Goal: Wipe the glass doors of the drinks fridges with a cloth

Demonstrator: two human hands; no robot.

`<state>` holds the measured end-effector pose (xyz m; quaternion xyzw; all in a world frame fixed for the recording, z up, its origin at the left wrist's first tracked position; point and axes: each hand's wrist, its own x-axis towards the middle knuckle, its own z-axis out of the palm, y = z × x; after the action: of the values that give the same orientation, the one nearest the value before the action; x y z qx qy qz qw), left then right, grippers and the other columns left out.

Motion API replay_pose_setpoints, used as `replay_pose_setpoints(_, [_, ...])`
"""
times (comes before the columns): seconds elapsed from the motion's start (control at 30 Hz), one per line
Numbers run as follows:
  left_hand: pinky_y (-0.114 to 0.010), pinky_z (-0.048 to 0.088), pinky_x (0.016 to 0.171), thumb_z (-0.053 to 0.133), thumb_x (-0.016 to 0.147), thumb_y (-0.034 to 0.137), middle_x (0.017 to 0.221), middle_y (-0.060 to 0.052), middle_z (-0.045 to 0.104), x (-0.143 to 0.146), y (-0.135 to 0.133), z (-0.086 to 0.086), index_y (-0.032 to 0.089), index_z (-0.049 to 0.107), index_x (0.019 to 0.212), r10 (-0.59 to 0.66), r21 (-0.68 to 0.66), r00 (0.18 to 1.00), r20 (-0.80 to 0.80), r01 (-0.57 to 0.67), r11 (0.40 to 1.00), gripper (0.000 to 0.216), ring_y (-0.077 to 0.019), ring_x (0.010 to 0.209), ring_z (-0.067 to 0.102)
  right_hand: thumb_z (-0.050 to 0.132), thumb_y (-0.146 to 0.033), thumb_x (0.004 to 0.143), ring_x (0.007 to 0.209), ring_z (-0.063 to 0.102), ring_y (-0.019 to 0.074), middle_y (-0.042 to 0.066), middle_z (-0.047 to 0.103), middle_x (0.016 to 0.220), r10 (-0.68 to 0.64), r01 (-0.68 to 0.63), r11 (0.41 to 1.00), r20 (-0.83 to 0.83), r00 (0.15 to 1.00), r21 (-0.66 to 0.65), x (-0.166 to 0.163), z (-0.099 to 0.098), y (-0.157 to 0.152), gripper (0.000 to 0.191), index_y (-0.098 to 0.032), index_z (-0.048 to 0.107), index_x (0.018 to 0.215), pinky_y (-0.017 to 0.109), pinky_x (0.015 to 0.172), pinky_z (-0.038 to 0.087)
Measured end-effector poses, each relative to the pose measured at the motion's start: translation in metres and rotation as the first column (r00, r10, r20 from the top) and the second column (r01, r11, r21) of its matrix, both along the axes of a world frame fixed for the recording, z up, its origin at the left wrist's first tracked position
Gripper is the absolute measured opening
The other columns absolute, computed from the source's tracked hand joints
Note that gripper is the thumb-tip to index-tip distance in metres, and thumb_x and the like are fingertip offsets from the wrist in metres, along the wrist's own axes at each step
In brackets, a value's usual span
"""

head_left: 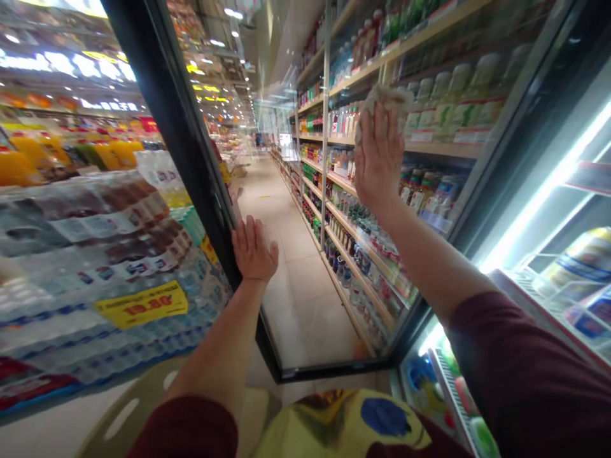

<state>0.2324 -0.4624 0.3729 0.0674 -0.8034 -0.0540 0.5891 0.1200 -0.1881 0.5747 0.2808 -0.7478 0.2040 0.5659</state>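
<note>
An open glass cooler door point(296, 267) with a black frame stands in front of me. My left hand point(252, 249) rests flat against the door's left edge, fingers stretched upward. My right hand point(379, 156) presses a crumpled pale cloth point(387, 100) against the upper part of the glass, palm flat and fingers spread over it. Both arms wear dark red sleeves.
Through the glass runs a tiled shop aisle with shelves of bottled drinks point(356, 210) on the right. Shrink-wrapped bottle packs with a yellow price tag point(142, 304) are stacked at left. The lit cooler interior point(568, 280) holds products at right. A beige plastic stool point(138, 401) is below me.
</note>
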Motion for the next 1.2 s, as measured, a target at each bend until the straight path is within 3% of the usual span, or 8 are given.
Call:
replay_pose_setpoints(0.13, [-0.059,0.007,0.134,0.038,0.103,0.055,0.164,-0.025,0.04,0.001,0.001,0.001,0.003,0.046,0.157,-0.007,0.026,1.0,0.021,0.006,1.0,0.075,-0.0344,0.164,0.015,0.024,-0.031,0.114,0.165,0.015,0.0272,0.007,0.026,0.175,0.087,-0.088,0.996,-0.026,0.996,-0.025,0.004,0.015,-0.023,0.056,-0.017,0.029,0.167,0.055,0.135,0.015])
replay_pose_setpoints(0.23, [-0.06,0.008,0.134,0.039,0.103,0.052,0.165,-0.027,0.038,0.003,0.002,0.001,0.002,0.045,0.157,-0.011,0.024,0.999,0.044,0.01,1.0,0.074,-0.0342,0.164,0.014,0.026,-0.024,0.112,0.165,0.019,0.0248,0.005,0.031,0.173,0.182,-0.172,0.978,-0.075,0.98,0.121,0.013,-0.027,-0.04,0.054,-0.02,0.034,0.166,0.055,0.135,0.015])
replay_pose_setpoints(0.33, [-0.059,0.009,0.134,0.039,0.103,0.052,0.165,-0.026,0.039,0.004,0.003,0.001,0.004,0.046,0.157,0.004,0.012,1.0,0.025,-0.004,1.0,0.073,-0.0335,0.164,0.015,0.03,-0.019,0.111,0.164,0.022,0.0193,0.0,0.034,0.172,0.287,-0.226,0.893,-0.106,0.952,0.389,0.019,-0.061,-0.051,0.055,-0.025,0.032,0.166,0.049,0.137,0.019])
replay_pose_setpoints(0.6, [-0.059,0.014,0.134,0.039,0.103,0.052,0.163,-0.025,0.042,0.001,0.0,-0.002,0.004,0.048,0.157,0.026,-0.017,1.0,-0.007,-0.027,0.999,0.072,-0.0347,0.163,0.018,0.03,-0.021,0.112,0.165,0.018,0.0218,0.002,0.026,0.175,0.231,-0.201,0.943,-0.087,0.969,0.266,0.034,-0.025,-0.077,0.056,-0.021,0.027,0.167,0.052,0.137,0.017])
replay_pose_setpoints(0.77, [-0.058,0.014,0.134,0.041,0.103,0.051,0.164,-0.025,0.04,0.001,-0.001,-0.003,0.005,0.047,0.157,0.015,-0.011,1.0,-0.006,-0.016,1.0,0.071,-0.0342,0.163,0.016,0.026,-0.012,0.109,0.163,0.026,0.0178,-0.001,0.033,0.172,0.36,-0.26,0.819,-0.106,0.927,0.512,0.045,-0.047,-0.09,0.057,-0.021,0.032,0.165,0.046,0.136,0.022])
replay_pose_setpoints(0.97, [-0.06,0.014,0.134,0.042,0.102,0.05,0.164,-0.027,0.04,0.001,-0.003,-0.003,0.003,0.047,0.157,0.009,-0.015,1.0,-0.002,-0.01,1.0,0.072,-0.0355,0.163,0.017,0.029,-0.011,0.107,0.164,0.02,0.0232,0.003,0.025,0.175,0.296,-0.228,0.907,-0.149,0.943,0.355,0.048,-0.025,-0.108,0.06,-0.019,0.031,0.167,0.053,0.137,0.019])
replay_pose_setpoints(1.13, [-0.059,0.015,0.133,0.04,0.103,0.05,0.163,-0.027,0.041,0.0,-0.003,-0.003,0.003,0.047,0.157,0.038,-0.043,0.999,-0.014,-0.039,0.998,0.071,-0.0346,0.163,0.017,0.021,-0.011,0.107,0.163,0.021,0.0181,-0.001,0.03,0.173,0.435,-0.351,0.762,-0.029,0.9,0.544,0.056,-0.03,-0.117,0.059,-0.018,0.036,0.164,0.044,0.138,0.011])
replay_pose_setpoints(1.2, [-0.057,0.015,0.134,0.039,0.104,0.049,0.163,-0.027,0.042,-0.001,-0.002,-0.003,0.003,0.047,0.156,0.056,-0.069,0.998,-0.035,-0.059,0.996,0.071,-0.034,0.163,0.017,0.019,-0.008,0.106,0.163,0.02,0.0166,-0.001,0.03,0.173,0.434,-0.369,0.768,-0.002,0.901,0.523,0.058,-0.022,-0.121,0.061,-0.019,0.037,0.164,0.043,0.138,0.01])
